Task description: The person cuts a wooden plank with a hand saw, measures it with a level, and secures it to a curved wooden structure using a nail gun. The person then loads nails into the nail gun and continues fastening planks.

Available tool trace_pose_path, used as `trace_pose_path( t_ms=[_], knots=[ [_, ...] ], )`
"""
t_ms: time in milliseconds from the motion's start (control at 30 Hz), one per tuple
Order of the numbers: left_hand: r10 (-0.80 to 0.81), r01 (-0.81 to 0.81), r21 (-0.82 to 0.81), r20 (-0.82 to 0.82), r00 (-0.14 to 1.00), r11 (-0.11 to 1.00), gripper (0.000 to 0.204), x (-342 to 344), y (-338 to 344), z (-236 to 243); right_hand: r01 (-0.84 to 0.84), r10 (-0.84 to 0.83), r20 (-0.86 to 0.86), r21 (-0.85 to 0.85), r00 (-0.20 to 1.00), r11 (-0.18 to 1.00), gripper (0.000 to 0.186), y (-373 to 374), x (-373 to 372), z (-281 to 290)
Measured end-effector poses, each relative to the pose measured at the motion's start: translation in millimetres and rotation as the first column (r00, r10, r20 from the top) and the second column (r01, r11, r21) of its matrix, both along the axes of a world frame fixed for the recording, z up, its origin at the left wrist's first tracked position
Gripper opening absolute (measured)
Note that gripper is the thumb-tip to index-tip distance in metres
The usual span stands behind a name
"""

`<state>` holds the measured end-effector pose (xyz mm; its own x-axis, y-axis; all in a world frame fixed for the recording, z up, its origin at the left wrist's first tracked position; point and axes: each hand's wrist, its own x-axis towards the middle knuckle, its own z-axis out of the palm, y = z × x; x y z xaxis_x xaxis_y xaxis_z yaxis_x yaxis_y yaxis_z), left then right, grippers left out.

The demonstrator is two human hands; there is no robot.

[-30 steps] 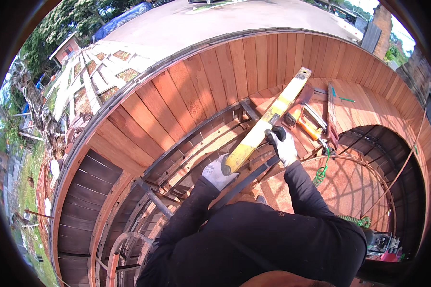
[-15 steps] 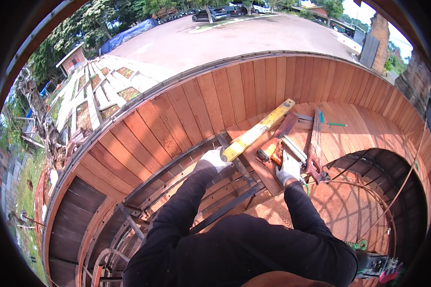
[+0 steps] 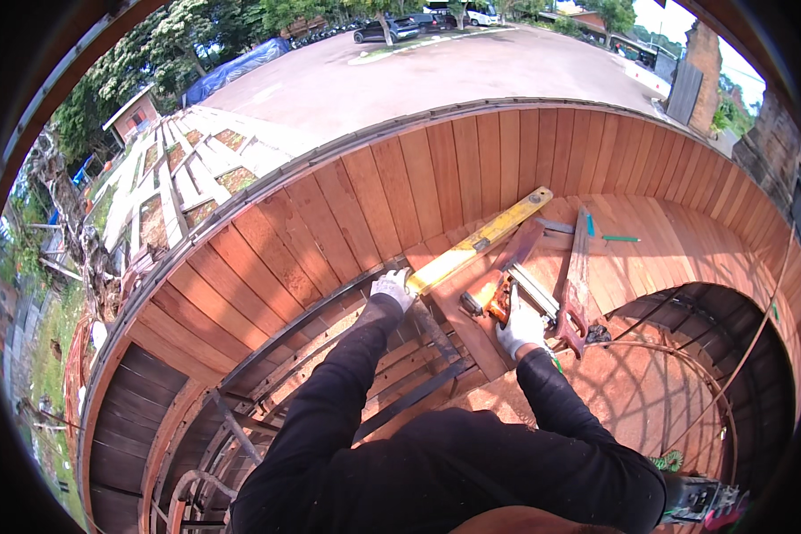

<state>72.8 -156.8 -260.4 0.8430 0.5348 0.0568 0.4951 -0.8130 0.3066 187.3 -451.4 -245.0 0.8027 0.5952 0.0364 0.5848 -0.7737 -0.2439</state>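
Observation:
My left hand, in a white glove, is at the near end of a yellow spirit level, its fingers stretched out at the frame's edge. Whether it touches the level I cannot tell. The level lies slanted across the wooden seat boards. My right hand, also gloved, is closed round the grip of an orange nail gun, which rests on the boards. Just right of it lies a handsaw with a brown wooden handle.
A curved wall of upright planks rises beyond the seat. Below my left arm is open dark metal framing. A green pencil lies right of the saw. A curved opening with dark slats is at the right.
My left hand has shifted slightly left and away from me. My right hand and the nail gun have moved a little left, with the gun turned slightly.

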Motion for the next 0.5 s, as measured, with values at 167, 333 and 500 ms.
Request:
trace_pose_path(
  t_ms=[167, 333, 500],
  knots=[
    [0.005, -0.007, 0.019, 0.091, 0.996, 1.0, 0.067, -30.0, -5.1, 2.5, 0.007, -0.008, -0.032, -0.045, 0.999, 0.999, 0.083, 4.5, -3.5, 8.1],
    [0.035, -0.046, 0.019, 0.383, 0.923, 0.999, 0.064, -110.0, 9.1, -1.6, 0.043, -0.044, -0.019, -0.092, 0.999, 0.995, 0.081, 11.6, -3.4, 10.0],
    [0.268, -0.27, -0.089, 0.6, 0.754, 0.959, 0.049, -245.5, 44.5, 10.3, 0.046, -0.045, 0.023, -0.042, 0.999, 0.998, 0.085, 9.2, 6.7, -9.7]
  ],
)
